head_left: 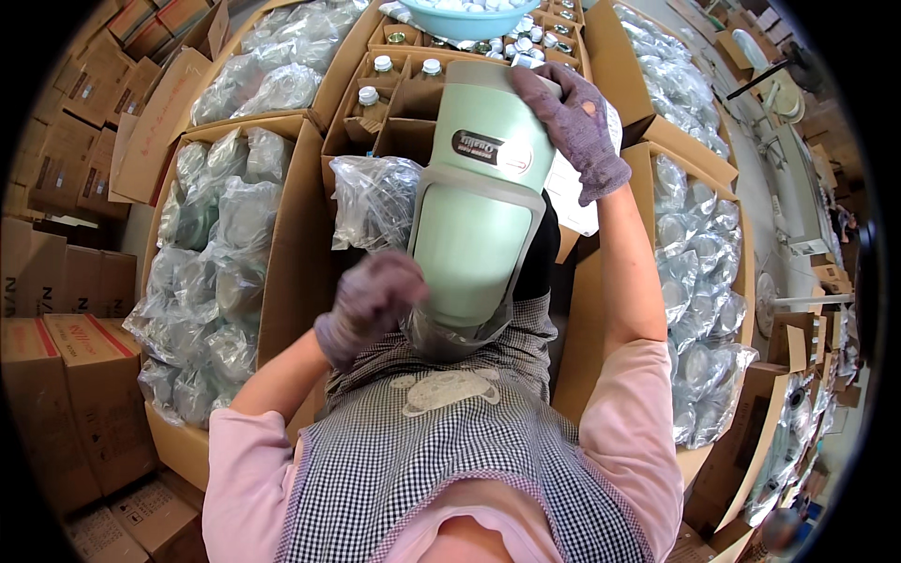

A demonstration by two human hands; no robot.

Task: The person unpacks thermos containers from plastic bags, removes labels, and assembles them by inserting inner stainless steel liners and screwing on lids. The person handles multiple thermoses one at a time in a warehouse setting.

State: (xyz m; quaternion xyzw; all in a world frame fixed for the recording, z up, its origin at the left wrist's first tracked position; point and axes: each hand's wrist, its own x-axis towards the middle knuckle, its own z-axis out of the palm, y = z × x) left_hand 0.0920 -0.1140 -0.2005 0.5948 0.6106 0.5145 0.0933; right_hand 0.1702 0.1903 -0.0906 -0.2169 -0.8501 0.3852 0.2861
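Observation:
A large pale green jug (pixel 474 249), which looks like a thermos jug, lies slanted over my lap with a grey band around its side and a dark label on its upper part. My right hand (pixel 574 122), in a purple-grey glove, grips its far end, fingers wrapped over the grey rim. My left hand (pixel 375 298), gloved alike, is beside the jug's lower left side. Motion smears its fingers, so I cannot make out whether they touch anything. Clear plastic film (pixel 460 345) covers the jug's near end. Left of the jug, a crumpled clear plastic bag (pixel 374 202) lies against the divided carton.
Ahead, a divided carton (pixel 413 131) holds white-capped bottles (pixel 367 97). A light blue basin (pixel 465 21) of small white pieces stands beyond. Open cartons of plastic-wrapped items (pixel 230 263) flank me on the left, with more wrapped items (pixel 696 310) on the right. Closed cartons (pixel 99 394) are stacked far left.

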